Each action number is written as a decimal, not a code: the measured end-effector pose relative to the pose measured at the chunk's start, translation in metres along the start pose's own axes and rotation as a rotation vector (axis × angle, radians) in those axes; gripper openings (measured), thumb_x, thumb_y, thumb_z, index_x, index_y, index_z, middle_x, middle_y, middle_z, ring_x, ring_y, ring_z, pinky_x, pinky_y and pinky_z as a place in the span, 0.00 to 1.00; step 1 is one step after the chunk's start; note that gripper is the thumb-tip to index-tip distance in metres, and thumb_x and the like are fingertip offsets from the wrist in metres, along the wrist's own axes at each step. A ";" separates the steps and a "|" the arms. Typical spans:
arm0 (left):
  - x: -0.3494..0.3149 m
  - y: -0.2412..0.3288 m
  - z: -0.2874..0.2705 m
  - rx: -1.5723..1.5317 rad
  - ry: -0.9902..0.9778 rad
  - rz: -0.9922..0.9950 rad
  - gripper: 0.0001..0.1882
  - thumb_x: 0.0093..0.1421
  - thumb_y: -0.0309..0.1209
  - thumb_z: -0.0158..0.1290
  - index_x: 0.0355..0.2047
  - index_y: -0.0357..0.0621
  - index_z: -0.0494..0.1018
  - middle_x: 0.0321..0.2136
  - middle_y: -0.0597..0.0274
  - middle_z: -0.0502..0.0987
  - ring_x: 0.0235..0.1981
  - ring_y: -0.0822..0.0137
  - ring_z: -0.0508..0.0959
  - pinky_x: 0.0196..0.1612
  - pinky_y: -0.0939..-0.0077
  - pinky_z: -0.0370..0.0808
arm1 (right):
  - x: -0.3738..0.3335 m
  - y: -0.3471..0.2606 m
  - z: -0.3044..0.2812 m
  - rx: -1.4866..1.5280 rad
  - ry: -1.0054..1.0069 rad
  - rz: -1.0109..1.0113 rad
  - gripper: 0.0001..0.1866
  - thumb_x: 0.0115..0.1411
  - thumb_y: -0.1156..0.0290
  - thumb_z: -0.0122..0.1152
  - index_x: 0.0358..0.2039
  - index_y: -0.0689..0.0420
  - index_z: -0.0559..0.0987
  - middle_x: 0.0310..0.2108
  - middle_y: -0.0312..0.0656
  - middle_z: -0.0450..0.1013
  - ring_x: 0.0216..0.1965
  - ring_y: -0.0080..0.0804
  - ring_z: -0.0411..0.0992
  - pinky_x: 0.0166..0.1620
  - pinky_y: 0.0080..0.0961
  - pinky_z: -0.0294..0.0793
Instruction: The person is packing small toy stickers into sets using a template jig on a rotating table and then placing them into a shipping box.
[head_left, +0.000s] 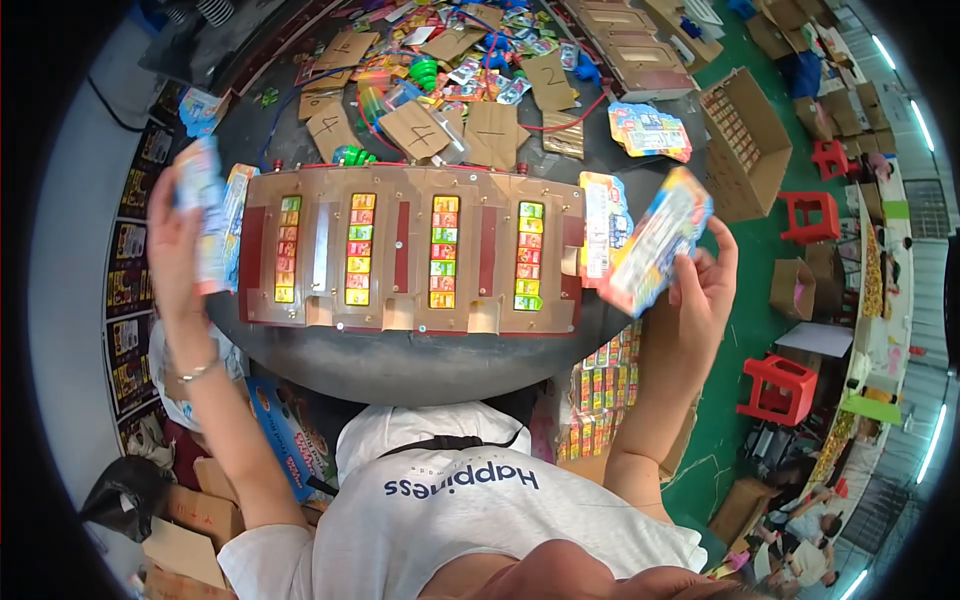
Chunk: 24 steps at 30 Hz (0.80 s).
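My left hand [176, 245] is closed on a blue-and-white printed card [203, 220], slightly blurred, left of a brown jig [400, 262]. Another printed card [236, 225] lies partly behind it, against the jig's left end. At the right end, my right hand [705, 275] pinches a colourful printed card [655, 245] between thumb and fingers, held tilted. Beneath it a similar card [601, 220] rests by the jig's edge. The jig has several narrow slots, each filled with a column of small colourful packets [445, 252].
Behind the jig are numbered cardboard pieces [415, 130], green coiled tubes [424, 72] and loose colourful packets [500, 55]. A stack of printed cards [648, 132] lies at the table's back right. An open carton [745, 145] and red stools [780, 390] stand beyond the table.
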<state>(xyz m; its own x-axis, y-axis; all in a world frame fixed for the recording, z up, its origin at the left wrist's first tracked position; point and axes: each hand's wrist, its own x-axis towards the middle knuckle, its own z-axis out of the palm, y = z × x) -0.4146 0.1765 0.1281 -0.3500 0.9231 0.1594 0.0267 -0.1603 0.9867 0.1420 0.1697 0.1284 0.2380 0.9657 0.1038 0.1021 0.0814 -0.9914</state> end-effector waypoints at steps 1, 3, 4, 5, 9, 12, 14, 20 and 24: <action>-0.018 -0.003 0.034 0.017 -0.059 -0.111 0.31 0.61 0.20 0.57 0.64 0.40 0.62 0.50 0.54 0.77 0.48 0.68 0.78 0.51 0.72 0.78 | -0.004 -0.007 0.009 -0.013 -0.132 0.046 0.33 0.60 0.81 0.61 0.64 0.54 0.62 0.25 0.30 0.73 0.20 0.12 0.65 0.20 0.12 0.60; -0.056 -0.015 0.122 0.157 -0.252 -0.055 0.27 0.56 0.20 0.62 0.58 0.36 0.71 0.51 0.56 0.77 0.51 0.69 0.77 0.53 0.71 0.77 | -0.006 -0.003 0.028 -0.093 -0.419 0.167 0.42 0.58 0.83 0.61 0.71 0.51 0.55 0.24 0.30 0.72 0.19 0.12 0.64 0.19 0.13 0.61; -0.069 -0.026 0.154 0.043 -0.324 -0.080 0.29 0.54 0.21 0.65 0.57 0.35 0.72 0.50 0.56 0.78 0.50 0.70 0.77 0.52 0.73 0.77 | -0.004 -0.002 0.045 -0.146 -0.479 0.253 0.38 0.57 0.82 0.63 0.68 0.51 0.62 0.24 0.30 0.72 0.19 0.12 0.64 0.20 0.14 0.63; -0.080 -0.035 0.181 0.048 -0.304 -0.127 0.29 0.53 0.22 0.66 0.57 0.36 0.72 0.47 0.56 0.80 0.46 0.68 0.79 0.49 0.72 0.78 | 0.000 0.008 0.058 -0.186 -0.505 0.231 0.36 0.57 0.81 0.63 0.66 0.52 0.66 0.22 0.31 0.71 0.19 0.13 0.63 0.22 0.15 0.65; -0.093 -0.020 0.218 0.759 -0.333 -0.012 0.29 0.52 0.30 0.67 0.55 0.44 0.75 0.44 0.56 0.79 0.40 0.58 0.80 0.42 0.67 0.75 | 0.004 0.025 0.075 -0.472 -0.485 0.133 0.31 0.54 0.75 0.69 0.60 0.55 0.73 0.23 0.30 0.68 0.21 0.16 0.67 0.24 0.18 0.68; -0.091 -0.010 0.212 1.181 -0.394 0.224 0.31 0.51 0.39 0.66 0.55 0.45 0.75 0.52 0.56 0.74 0.53 0.53 0.73 0.56 0.57 0.68 | -0.019 0.014 0.084 -0.866 -0.412 -0.257 0.35 0.49 0.67 0.75 0.59 0.53 0.74 0.33 0.39 0.70 0.24 0.25 0.71 0.30 0.26 0.75; -0.091 -0.011 0.198 1.173 -0.518 0.350 0.34 0.52 0.44 0.65 0.58 0.47 0.72 0.57 0.57 0.70 0.59 0.52 0.67 0.61 0.50 0.60 | -0.032 0.003 0.084 -0.926 -0.429 -0.187 0.41 0.42 0.58 0.80 0.59 0.50 0.74 0.42 0.45 0.69 0.27 0.34 0.73 0.36 0.33 0.77; -0.087 -0.006 0.172 1.187 -0.830 0.395 0.49 0.51 0.59 0.60 0.68 0.51 0.58 0.69 0.60 0.57 0.70 0.49 0.53 0.69 0.35 0.38 | -0.042 0.008 0.083 -0.940 -0.434 -0.133 0.47 0.37 0.53 0.82 0.59 0.51 0.74 0.42 0.45 0.68 0.29 0.33 0.73 0.36 0.32 0.77; -0.086 0.002 0.168 1.112 -0.812 0.483 0.45 0.51 0.51 0.64 0.66 0.49 0.61 0.66 0.57 0.61 0.69 0.52 0.55 0.68 0.37 0.46 | -0.037 0.018 0.064 -0.700 -0.473 -0.110 0.44 0.42 0.64 0.80 0.62 0.53 0.71 0.43 0.41 0.68 0.29 0.24 0.71 0.35 0.23 0.75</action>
<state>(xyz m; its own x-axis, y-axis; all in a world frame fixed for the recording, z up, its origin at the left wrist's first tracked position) -0.2270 0.1559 0.1214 0.5067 0.8586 0.0776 0.8134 -0.5060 0.2871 0.0728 0.1509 0.1020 -0.2208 0.9753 -0.0017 0.7118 0.1599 -0.6839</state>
